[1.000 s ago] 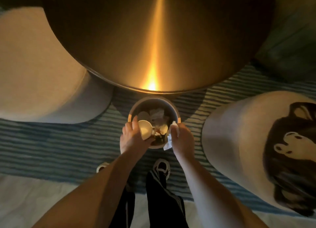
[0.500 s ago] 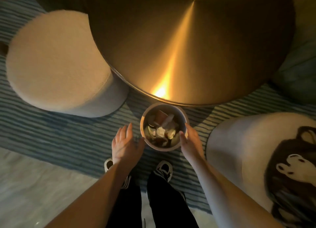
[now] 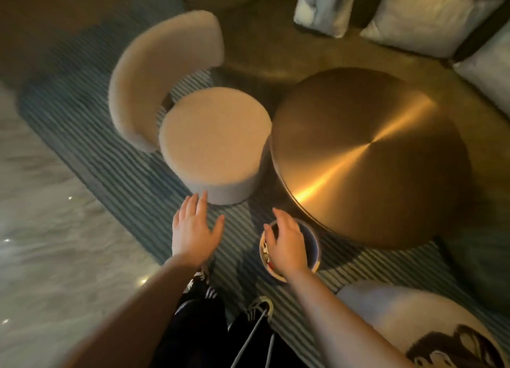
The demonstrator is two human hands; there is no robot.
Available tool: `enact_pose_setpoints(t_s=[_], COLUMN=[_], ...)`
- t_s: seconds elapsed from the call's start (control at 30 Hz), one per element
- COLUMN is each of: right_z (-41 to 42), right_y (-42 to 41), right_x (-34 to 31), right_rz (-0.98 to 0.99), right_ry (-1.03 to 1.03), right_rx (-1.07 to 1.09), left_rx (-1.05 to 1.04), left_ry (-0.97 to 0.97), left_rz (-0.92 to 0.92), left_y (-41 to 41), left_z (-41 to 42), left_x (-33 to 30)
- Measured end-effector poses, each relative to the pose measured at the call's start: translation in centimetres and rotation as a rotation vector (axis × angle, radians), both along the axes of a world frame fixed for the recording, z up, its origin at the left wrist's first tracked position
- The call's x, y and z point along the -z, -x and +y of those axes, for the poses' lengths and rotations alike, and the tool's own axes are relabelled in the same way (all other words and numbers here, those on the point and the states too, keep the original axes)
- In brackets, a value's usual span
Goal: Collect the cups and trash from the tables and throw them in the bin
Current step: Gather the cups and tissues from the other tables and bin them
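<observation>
A small round bin (image 3: 312, 243) stands on the striped rug at the near edge of the round gold table (image 3: 369, 157). Cups and crumpled paper show inside it along its left rim. My right hand (image 3: 287, 243) hovers over the bin's mouth, fingers apart, holding nothing and hiding most of the contents. My left hand (image 3: 193, 227) is spread open above the rug to the left of the bin, near the base of a round beige stool (image 3: 215, 144). The table's top carries nothing.
A curved beige chair back (image 3: 162, 64) stands behind the stool. Another stool with a dark printed cushion (image 3: 430, 334) is at lower right. A sofa with pale cushions (image 3: 430, 17) lies beyond the table. Pale marble floor (image 3: 49, 229) borders the rug on the left.
A second ago my left hand held a cup and my right hand a tissue over the bin; both are now empty. My view has swung up and left, showing the chair and sofa.
</observation>
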State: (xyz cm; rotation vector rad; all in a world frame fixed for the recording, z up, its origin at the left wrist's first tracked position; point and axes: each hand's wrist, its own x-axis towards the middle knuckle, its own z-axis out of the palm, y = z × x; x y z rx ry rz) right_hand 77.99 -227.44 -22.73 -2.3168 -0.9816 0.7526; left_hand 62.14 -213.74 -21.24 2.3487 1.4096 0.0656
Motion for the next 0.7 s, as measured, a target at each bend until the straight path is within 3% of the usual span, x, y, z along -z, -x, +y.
enact_pose_setpoints(t_s=[0.37,0.7], right_z=[26.4,59.7], right_y=[7.1,15.3], right_x=[-6.0,-5.0], right_rz=[-0.098,-0.208], right_ry=[-0.154,-0.207], right_rx=[-0.390,-0.507], left_rx=[-0.377,-0.474], left_ry=[-0.138,-0.121], left_rz=[-0.078,-0.105], left_y=[12.8,22.8], left_z=[18.0,50.2], left_x=[-5.9,-4.5])
